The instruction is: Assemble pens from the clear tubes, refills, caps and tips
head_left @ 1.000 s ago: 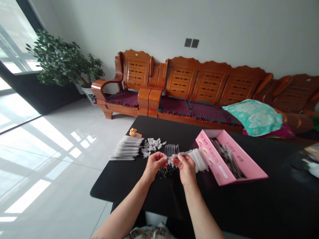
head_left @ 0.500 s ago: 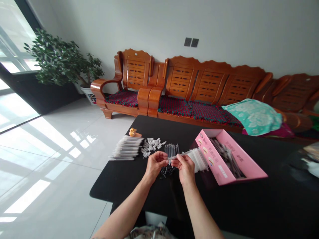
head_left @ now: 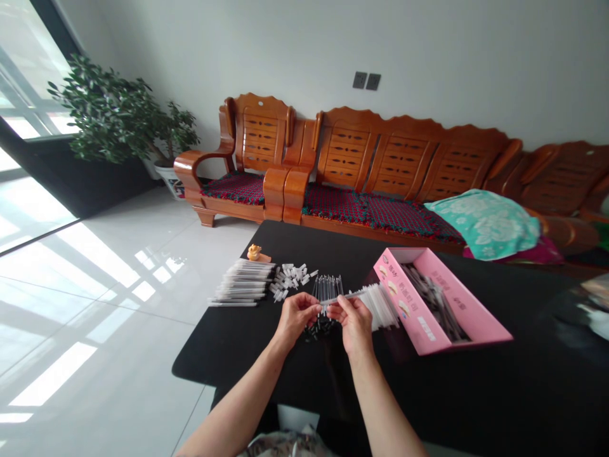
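The left hand (head_left: 297, 319) and right hand (head_left: 354, 322) each pinch a slim clear plastic tube (head_left: 347, 295), held above the middle of the black table (head_left: 242, 355). White caps (head_left: 290, 279) lie loose toward the far edge; a pink carton (head_left: 469, 304) sits right.

Table (head_left: 228, 362): bundled tubes (head_left: 242, 284) at far left, loose caps (head_left: 291, 279) just right of them, upright rods (head_left: 327, 287) next, cardboard box (head_left: 471, 311) at right holding dark pieces (head_left: 432, 304); single tube (head_left: 347, 294) between left hand (head_left: 297, 319) and right hand (head_left: 354, 320); wooden sofa (head_left: 399, 152) behind.

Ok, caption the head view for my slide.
Left hand and right hand hold a clear tube over a black table, beside a pink carton.
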Demonstrator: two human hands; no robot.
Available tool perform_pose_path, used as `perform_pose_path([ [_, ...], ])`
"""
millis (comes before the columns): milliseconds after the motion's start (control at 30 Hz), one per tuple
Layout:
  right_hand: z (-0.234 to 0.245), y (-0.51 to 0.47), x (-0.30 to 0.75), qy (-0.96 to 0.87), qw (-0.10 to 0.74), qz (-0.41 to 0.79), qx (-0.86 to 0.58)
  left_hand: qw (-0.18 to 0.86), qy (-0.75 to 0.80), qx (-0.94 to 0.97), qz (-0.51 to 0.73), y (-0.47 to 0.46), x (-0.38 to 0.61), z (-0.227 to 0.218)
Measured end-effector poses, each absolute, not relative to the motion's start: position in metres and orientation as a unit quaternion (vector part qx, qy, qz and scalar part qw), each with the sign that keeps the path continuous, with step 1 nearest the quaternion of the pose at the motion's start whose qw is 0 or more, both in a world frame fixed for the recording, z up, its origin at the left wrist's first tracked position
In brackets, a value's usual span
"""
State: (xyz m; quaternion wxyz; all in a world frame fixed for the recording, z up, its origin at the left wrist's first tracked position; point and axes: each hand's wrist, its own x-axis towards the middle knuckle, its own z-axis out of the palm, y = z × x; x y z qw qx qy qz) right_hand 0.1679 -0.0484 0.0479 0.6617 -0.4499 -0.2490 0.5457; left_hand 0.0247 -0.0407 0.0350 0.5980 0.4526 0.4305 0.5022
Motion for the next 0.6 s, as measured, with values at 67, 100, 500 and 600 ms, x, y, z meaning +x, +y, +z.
perform_pose_path([
  [67,0.0472,-0.0481,0.1686,-0.249,0.661,0.546,-0.450,0.598,0.420,0.446,0.518,-0.0404,0.0244,0.0368],
  [100,0.0469,-0.0478,0.1689,-0.249,0.662,0.545,-0.451,0.594,0.420,0.446,0.521,-0.0404,0.0243,0.0374],
  [500,0.0466,-0.0481,0.1674,-0.248,0.656,0.548,-0.456,0.596,0.437,0.457,0.496,-0.0397,0.0242,0.0334],
  [600,0.0460,-0.0476,0.1674,-0.249,0.655,0.549,-0.455,0.594,0.427,0.449,0.513,-0.0388,0.0231,0.0352],
])
